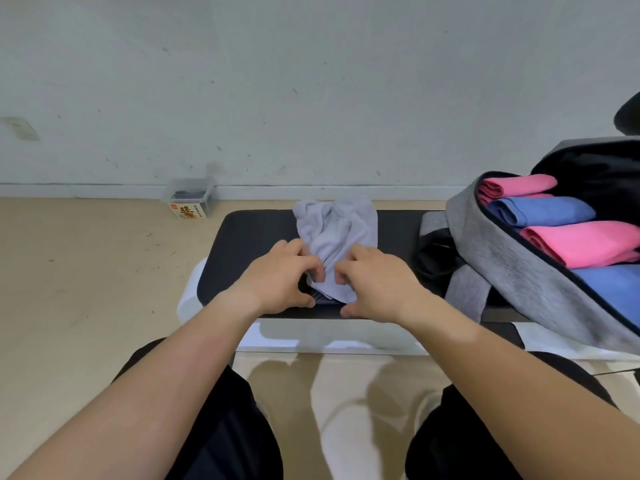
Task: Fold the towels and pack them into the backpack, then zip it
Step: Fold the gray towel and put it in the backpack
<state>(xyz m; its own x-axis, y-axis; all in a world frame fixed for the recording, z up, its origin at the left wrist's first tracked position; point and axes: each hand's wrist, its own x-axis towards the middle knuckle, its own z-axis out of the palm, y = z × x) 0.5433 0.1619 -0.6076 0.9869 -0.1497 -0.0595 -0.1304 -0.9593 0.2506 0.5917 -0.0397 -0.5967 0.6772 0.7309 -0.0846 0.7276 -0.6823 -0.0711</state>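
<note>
A crumpled light grey towel (pixel 337 233) lies on the black bench pad (pixel 249 244). My left hand (pixel 277 282) and my right hand (pixel 377 285) both pinch its near edge, fingers closed on the cloth. A dark striped piece of cloth (pixel 323 299) shows under the towel's near end. At the right stands the grey backpack (pixel 512 268), unzipped and open. Inside it lie folded towels in a row: pink (pixel 516 185), blue (pixel 540 209), pink (pixel 585 240) and blue (pixel 613 289).
The bench has a white frame (pixel 311 337) and stands on a beige floor before a pale wall. A clear plastic box (pixel 188 199) sits by the wall at the left. My knees in black shorts are below the bench. A dark object (pixel 628 114) shows at the right edge.
</note>
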